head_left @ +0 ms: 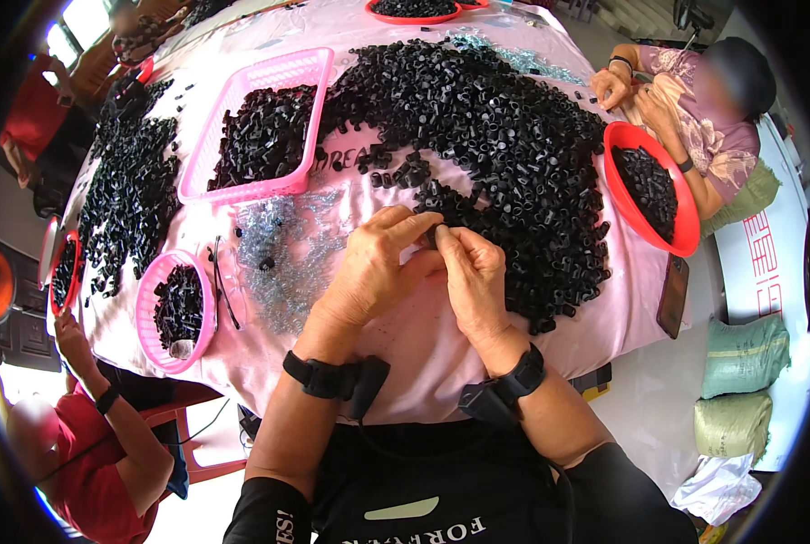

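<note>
My left hand (373, 265) and my right hand (473, 279) meet over the near middle of the table. Thumbs and fingers of both are pinched together on a small black plastic piece (431, 238), mostly hidden by the fingertips. Just beyond them spreads a large heap of short black tubular plastic parts (491, 122). Left of my left hand lies a scatter of small clear parts (282, 263). A pink rectangular basket (321, 118) holding black parts stands beyond that scatter.
A round pink basket (207, 313) and thin black glasses-like rods (223, 286) lie left. At right are a red bowl (686, 213), a phone (672, 297) and a co-worker's hands (611, 84). Another black heap (128, 195) covers the far left; co-workers sit around the pink-covered table (396, 349).
</note>
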### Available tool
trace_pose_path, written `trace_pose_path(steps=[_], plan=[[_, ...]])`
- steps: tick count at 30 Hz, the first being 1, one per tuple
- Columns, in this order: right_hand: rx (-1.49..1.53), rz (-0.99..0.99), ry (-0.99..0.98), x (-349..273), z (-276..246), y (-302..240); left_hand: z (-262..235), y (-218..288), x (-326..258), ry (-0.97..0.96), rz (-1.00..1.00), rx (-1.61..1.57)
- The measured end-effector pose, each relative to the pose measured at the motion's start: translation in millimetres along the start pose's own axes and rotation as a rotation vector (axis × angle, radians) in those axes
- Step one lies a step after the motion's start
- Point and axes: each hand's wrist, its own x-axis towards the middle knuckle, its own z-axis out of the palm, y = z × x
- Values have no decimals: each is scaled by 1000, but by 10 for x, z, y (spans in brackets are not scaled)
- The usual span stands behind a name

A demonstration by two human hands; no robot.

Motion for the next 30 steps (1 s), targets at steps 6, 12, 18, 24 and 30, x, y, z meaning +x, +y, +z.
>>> trace_pose_path(steps=[6, 12, 18, 24, 30], plan=[[138, 118, 42, -13, -19, -40, -344, -209, 272, 514, -354, 189], [127, 117, 35, -9, 14, -60, -425, -370, 152, 613, -288, 346], [103, 95, 21, -1, -9, 19, -156, -213, -8, 200, -276, 88], [45, 106, -23, -12, 14, -20, -91, -238, -107, 40, -306, 113], [-208, -64, -144, -25, 33, 49, -105, -262, -110, 15, -224, 73]])
